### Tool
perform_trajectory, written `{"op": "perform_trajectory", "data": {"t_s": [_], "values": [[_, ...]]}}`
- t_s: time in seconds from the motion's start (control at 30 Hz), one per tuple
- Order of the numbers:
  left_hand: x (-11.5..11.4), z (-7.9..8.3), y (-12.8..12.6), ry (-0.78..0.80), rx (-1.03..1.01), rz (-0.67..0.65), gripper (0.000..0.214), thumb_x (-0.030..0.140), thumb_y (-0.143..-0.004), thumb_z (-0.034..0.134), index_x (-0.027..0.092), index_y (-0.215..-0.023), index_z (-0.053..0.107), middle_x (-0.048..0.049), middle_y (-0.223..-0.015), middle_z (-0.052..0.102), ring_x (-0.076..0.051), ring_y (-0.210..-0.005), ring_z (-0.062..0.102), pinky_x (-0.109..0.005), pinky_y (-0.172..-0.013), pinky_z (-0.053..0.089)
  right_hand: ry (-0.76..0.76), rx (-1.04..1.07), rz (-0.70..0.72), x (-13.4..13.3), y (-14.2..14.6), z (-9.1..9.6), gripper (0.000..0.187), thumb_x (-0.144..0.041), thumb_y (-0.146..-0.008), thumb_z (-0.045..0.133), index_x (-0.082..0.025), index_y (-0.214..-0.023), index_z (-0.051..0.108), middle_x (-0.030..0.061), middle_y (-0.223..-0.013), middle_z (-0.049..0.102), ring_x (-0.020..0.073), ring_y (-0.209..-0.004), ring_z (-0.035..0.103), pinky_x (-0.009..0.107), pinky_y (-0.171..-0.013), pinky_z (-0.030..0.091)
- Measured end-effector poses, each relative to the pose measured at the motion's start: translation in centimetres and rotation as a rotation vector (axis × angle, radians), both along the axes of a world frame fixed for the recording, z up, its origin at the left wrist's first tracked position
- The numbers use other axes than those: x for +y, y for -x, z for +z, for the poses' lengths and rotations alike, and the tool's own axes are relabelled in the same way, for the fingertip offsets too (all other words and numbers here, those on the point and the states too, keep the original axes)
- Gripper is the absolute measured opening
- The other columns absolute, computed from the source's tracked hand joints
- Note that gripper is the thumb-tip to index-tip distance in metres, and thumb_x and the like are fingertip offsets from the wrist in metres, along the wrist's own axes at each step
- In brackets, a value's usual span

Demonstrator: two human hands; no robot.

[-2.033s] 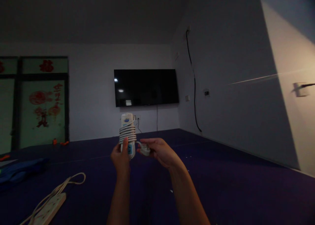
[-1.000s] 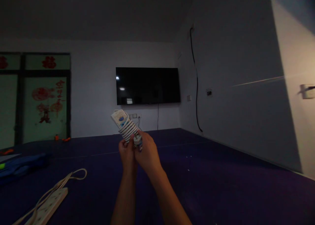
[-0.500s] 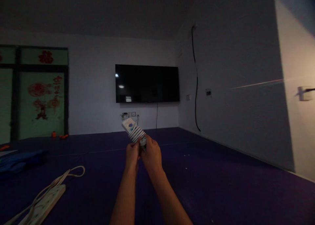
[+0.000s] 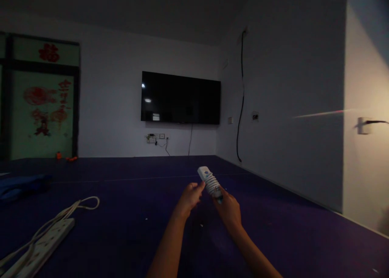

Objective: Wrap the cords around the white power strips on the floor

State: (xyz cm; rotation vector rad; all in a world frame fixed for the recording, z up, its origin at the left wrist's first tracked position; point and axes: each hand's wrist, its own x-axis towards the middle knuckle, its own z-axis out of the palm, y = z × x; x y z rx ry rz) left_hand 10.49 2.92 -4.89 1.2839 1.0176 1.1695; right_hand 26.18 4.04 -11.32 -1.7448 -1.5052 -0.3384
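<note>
A small white power strip (image 4: 208, 178) with its own cord wound round the body is held out in front of me, tilted with its free end up and to the left. My right hand (image 4: 227, 207) grips its lower end, fingers wrapped round it. My left hand (image 4: 190, 197) sits just left of the strip, fingers curled, its fingertips near or touching the wound cord; I cannot tell whether it holds anything.
A second, longer white power strip (image 4: 39, 245) with a loose cord lies on the dark purple floor at lower left. A blue bundle (image 4: 18, 187) lies at far left. A black TV (image 4: 180, 97) hangs on the far wall; a wall stands close on the right.
Both hands have dropped lower and moved right with the wrapped strip. The left hand, earlier gripping the strip, has come off to its left side; the right hand now carries it.
</note>
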Motion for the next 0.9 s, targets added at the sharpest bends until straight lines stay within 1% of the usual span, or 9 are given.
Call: {"op": "perform_trajectory", "data": {"t_s": [0.07,0.13,0.17,0.3,0.5,0.67,0.9], "values": [[-0.4,0.8,0.5,-0.043,0.030,0.021,0.048,0.053,-0.067,0.065,0.014,-0.095,0.061,-0.0076,-0.074,0.066,-0.018,-0.060,0.061,-0.024,-0.052,0.041,0.058,-0.021,-0.056,0.2,-2.4,-1.3,0.040,-0.024,-0.083,0.048,-0.009,-0.119,0.054,0.0156,-0.100,0.068,0.0256,-0.088,0.064,0.030,-0.073,0.043],[-0.7,1.6,1.3,-0.080,0.052,0.032,0.049,0.054,-0.071,0.060,0.014,-0.100,0.060,-0.0103,-0.081,0.068,-0.019,-0.066,0.063,-0.025,-0.056,0.042,0.121,-0.033,-0.121,0.4,-4.4,-2.4,0.037,-0.026,-0.084,0.048,-0.012,-0.116,0.057,0.0144,-0.095,0.069,0.0259,-0.086,0.065,0.029,-0.069,0.043],[-0.8,2.0,1.7,-0.096,0.063,0.036,0.050,0.054,-0.073,0.058,0.014,-0.102,0.060,-0.0114,-0.084,0.068,-0.019,-0.068,0.064,-0.025,-0.057,0.043,0.145,-0.038,-0.156,0.4,-5.3,-2.8,0.036,-0.027,-0.084,0.047,-0.012,-0.115,0.057,0.0148,-0.093,0.069,0.0264,-0.085,0.065,0.030,-0.068,0.043],[-1.0,3.0,2.9,-0.143,0.104,0.061,0.048,0.052,-0.078,0.053,0.013,-0.106,0.058,-0.0130,-0.091,0.069,-0.019,-0.070,0.065,-0.026,-0.061,0.044,0.233,-0.039,-0.242,0.6,-7.3,-3.8,0.034,-0.031,-0.085,0.046,-0.012,-0.109,0.061,0.0146,-0.090,0.070,0.0277,-0.083,0.066,0.030,-0.065,0.042],[-1.4,3.7,3.4,-0.199,0.140,0.085,0.044,0.047,-0.081,0.052,0.013,-0.108,0.057,-0.0120,-0.093,0.069,-0.016,-0.070,0.065,-0.026,-0.063,0.045,0.306,-0.049,-0.270,0.8,-7.6,-4.4,0.034,-0.034,-0.084,0.046,-0.012,-0.105,0.063,0.0140,-0.088,0.070,0.0268,-0.082,0.066,0.029,-0.063,0.042],[-1.9,4.2,3.8,-0.228,0.137,0.082,0.041,0.046,-0.082,0.052,0.013,-0.106,0.058,-0.0111,-0.091,0.069,-0.015,-0.067,0.065,-0.025,-0.061,0.045,0.326,-0.104,-0.264,0.9,-7.3,-4.7,0.031,-0.029,-0.083,0.048,-0.011,-0.103,0.063,0.0148,-0.093,0.069,0.0284,-0.085,0.064,0.031,-0.066,0.043],[-2.2,4.5,4.6,-0.265,0.099,0.118,0.037,0.043,-0.081,0.054,0.012,-0.101,0.059,-0.0098,-0.084,0.070,-0.014,-0.061,0.063,-0.025,-0.057,0.044,0.330,-0.163,-0.268,1.0,-6.9,-4.7,0.029,-0.025,-0.082,0.050,-0.009,-0.104,0.061,0.0161,-0.091,0.067,0.0308,-0.090,0.061,0.032,-0.070,0.042]]}}
